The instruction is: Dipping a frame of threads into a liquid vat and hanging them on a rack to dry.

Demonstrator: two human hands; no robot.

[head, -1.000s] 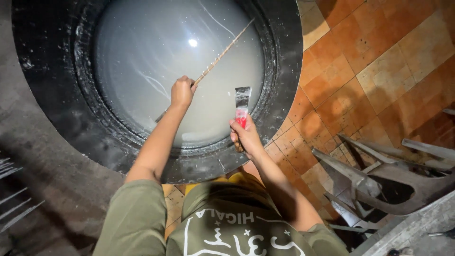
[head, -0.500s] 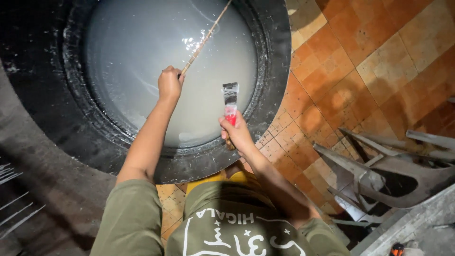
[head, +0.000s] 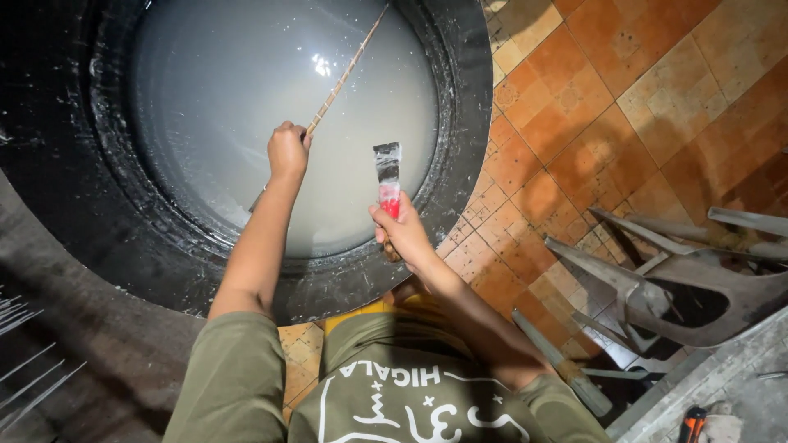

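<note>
A big round black basin (head: 468,156) sits in front of me, full of milky grey liquid (head: 230,107). My left hand (head: 286,151) is closed around a long thin wooden stick (head: 345,72) that slants up to the right over the liquid. My right hand (head: 400,234) grips the red handle of a flat metal scraper (head: 387,166), its blade pointing up over the liquid near the basin's near rim. The two hands are apart, a hand's width between them.
Orange and tan floor tiles (head: 624,107) lie to the right of the basin. Grey overturned plastic chair parts (head: 681,287) lie at the right. A wooden-handled tool (head: 562,365) rests near my knee. Dark grey concrete (head: 66,344) borders the left.
My view has shifted, so the basin sits higher and more to the left. Both hands keep their grips, and the stick now points more steeply upward.
</note>
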